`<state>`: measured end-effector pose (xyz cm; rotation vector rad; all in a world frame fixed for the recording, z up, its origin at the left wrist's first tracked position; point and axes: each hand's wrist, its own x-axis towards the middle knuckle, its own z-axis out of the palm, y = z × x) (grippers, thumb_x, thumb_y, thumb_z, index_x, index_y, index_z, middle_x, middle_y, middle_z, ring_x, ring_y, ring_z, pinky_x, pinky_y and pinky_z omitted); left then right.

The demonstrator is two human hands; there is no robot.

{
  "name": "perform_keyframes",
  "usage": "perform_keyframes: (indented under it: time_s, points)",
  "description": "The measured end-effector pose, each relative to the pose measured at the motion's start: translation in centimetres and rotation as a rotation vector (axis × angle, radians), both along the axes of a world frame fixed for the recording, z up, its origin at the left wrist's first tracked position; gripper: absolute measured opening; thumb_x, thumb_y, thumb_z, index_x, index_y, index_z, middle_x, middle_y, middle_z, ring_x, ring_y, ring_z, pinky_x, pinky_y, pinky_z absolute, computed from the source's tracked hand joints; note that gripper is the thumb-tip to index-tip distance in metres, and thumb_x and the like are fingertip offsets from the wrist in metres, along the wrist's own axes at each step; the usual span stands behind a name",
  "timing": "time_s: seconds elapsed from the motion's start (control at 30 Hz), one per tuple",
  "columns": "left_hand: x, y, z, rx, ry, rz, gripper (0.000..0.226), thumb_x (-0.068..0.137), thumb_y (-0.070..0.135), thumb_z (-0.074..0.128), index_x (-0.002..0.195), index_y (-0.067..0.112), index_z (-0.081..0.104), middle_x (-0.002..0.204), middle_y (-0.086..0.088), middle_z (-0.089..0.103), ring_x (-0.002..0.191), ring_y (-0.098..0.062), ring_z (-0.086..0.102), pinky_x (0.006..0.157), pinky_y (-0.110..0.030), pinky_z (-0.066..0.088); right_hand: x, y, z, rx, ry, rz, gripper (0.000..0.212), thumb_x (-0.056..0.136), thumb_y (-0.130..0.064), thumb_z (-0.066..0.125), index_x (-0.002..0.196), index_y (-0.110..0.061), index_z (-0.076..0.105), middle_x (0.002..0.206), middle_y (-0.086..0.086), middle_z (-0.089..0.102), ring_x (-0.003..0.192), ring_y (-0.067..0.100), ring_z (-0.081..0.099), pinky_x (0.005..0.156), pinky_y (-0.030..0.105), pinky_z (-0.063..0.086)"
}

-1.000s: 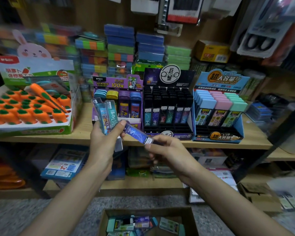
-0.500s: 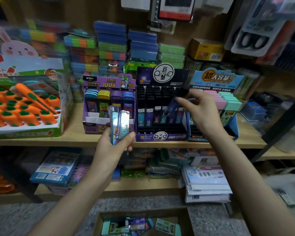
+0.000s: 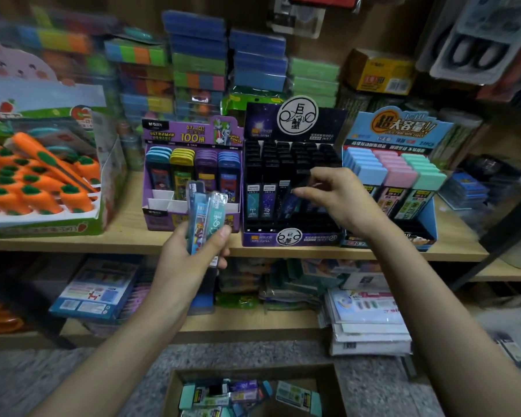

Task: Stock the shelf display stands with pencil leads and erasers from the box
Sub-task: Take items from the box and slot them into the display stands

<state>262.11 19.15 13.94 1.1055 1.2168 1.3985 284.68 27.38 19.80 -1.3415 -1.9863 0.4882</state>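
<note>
My left hand grips a small bundle of pencil lead cases, teal and blue, upright in front of the purple display stand. My right hand pinches a dark blue lead case at the front row of the black display stand, tilted among the cases standing there. To the right stands the blue eraser stand with blue, pink and green erasers. The cardboard box on the floor below holds several lead cases and erasers.
A green carton of carrot-shaped items fills the shelf's left. Stacked coloured packs line the back wall. The lower shelf carries booklets and packets. A dark metal upright slants at the right.
My right hand carried the dark blue lead case from my left hand up to the black stand and now lowers it into the front row. The left hand stayed put with its bundle.
</note>
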Motion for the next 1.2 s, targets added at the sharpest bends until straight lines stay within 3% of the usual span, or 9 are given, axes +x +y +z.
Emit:
perform_keyframes:
  time_s: [0.1, 0.23, 0.43, 0.53, 0.7, 0.87, 0.93, 1.07, 1.2]
  points:
    - [0.4, -0.1, -0.1, -0.008, 0.004, -0.028, 0.029, 0.075, 0.037, 0.066, 0.1, 0.023, 0.06, 0.063, 0.008, 0.066, 0.054, -0.003, 0.059, 0.049, -0.014, 0.046, 0.0, 0.2, -0.4, -0.037, 0.052, -0.087, 0.029, 0.085, -0.025, 0.068, 0.068, -0.004, 0.059, 0.066, 0.008, 0.063, 0.06, 0.014, 0.06, 0.059, 0.029, 0.048]
    - [0.6, -0.1, -0.1, 0.002, -0.006, -0.048, 0.02, 0.081, 0.03, 0.066, 0.099, 0.023, 0.06, 0.064, 0.006, 0.066, 0.054, -0.004, 0.059, 0.05, -0.014, 0.047, -0.6, 0.6, -1.0, -0.044, 0.038, -0.155, 0.031, 0.086, -0.028, 0.066, 0.069, -0.002, 0.062, 0.074, 0.018, 0.068, 0.072, 0.031, 0.065, 0.069, 0.041, 0.054]
    - [0.8, 0.0, 0.0, 0.003, -0.018, -0.059, 0.025, 0.078, 0.033, 0.067, 0.1, 0.023, 0.061, 0.064, 0.005, 0.065, 0.055, -0.005, 0.059, 0.05, -0.015, 0.047, -2.4, 0.6, -1.9, 0.071, -0.044, -0.248, 0.027, 0.087, -0.031, 0.065, 0.087, -0.005, 0.071, 0.086, 0.008, 0.071, 0.077, 0.018, 0.064, 0.071, 0.026, 0.048]
    - [0.8, -0.1, 0.2, 0.001, -0.015, -0.055, 0.03, 0.075, 0.037, 0.067, 0.1, 0.024, 0.06, 0.064, 0.006, 0.066, 0.055, -0.005, 0.059, 0.05, -0.015, 0.047, -2.9, 0.5, -2.1, 0.066, -0.1, -0.301, 0.044, 0.089, -0.037, 0.061, 0.066, -0.001, 0.064, 0.067, 0.012, 0.067, 0.066, 0.024, 0.062, 0.063, 0.029, 0.044]
    - [0.7, -0.4, 0.9, -0.001, -0.034, -0.065, 0.036, 0.07, 0.042, 0.067, 0.1, 0.023, 0.061, 0.063, 0.005, 0.066, 0.054, -0.007, 0.061, 0.049, -0.017, 0.048, -2.6, -0.9, -0.5, 0.077, -0.205, -0.35, 0.052, 0.09, -0.049, 0.054, 0.057, -0.009, 0.057, 0.054, 0.007, 0.06, 0.058, 0.025, 0.06, 0.057, 0.033, 0.048]
    - [1.0, -0.8, 1.4, 0.005, -0.043, -0.098, 0.037, 0.071, 0.038, 0.068, 0.102, 0.019, 0.061, 0.063, 0.002, 0.065, 0.053, -0.008, 0.06, 0.048, -0.018, 0.048, -4.3, -4.2, 2.2, -0.26, 0.331, 0.008, 0.036, 0.092, -0.04, 0.055, 0.076, -0.01, 0.067, 0.069, 0.007, 0.071, 0.063, 0.014, 0.068, 0.055, 0.025, 0.052]
    - [1.3, -0.9, 1.5, 0.009, -0.027, -0.119, 0.038, 0.07, 0.037, 0.068, 0.103, 0.019, 0.061, 0.064, 0.003, 0.066, 0.053, -0.007, 0.06, 0.047, -0.018, 0.047, -5.3, -5.5, 2.1, -0.373, 0.394, 0.101, 0.022, 0.09, -0.032, 0.06, 0.083, -0.012, 0.067, 0.074, 0.004, 0.071, 0.067, 0.01, 0.067, 0.055, 0.021, 0.052]
    - [1.8, -1.1, 1.6, 0.017, -0.008, -0.189, 0.039, 0.068, 0.036, 0.07, 0.104, 0.022, 0.061, 0.07, 0.006, 0.068, 0.056, -0.005, 0.061, 0.047, -0.016, 0.046, -5.9, -6.3, 1.1, -0.527, 0.543, 0.096, 0.006, 0.086, -0.014, 0.066, 0.083, -0.012, 0.061, 0.068, -0.002, 0.066, 0.061, 0.007, 0.063, 0.053, 0.019, 0.048]
    - [2.1, -1.2, 1.7, -0.009, -0.027, -0.218, 0.047, 0.061, 0.044, 0.072, 0.102, 0.023, 0.061, 0.071, 0.006, 0.069, 0.054, -0.009, 0.061, 0.044, -0.02, 0.045, -5.3, -5.9, 1.1, -0.568, 0.75, 0.054, 0.005, 0.088, -0.012, 0.064, 0.086, -0.009, 0.06, 0.07, 0.003, 0.068, 0.065, 0.011, 0.064, 0.055, 0.019, 0.05]
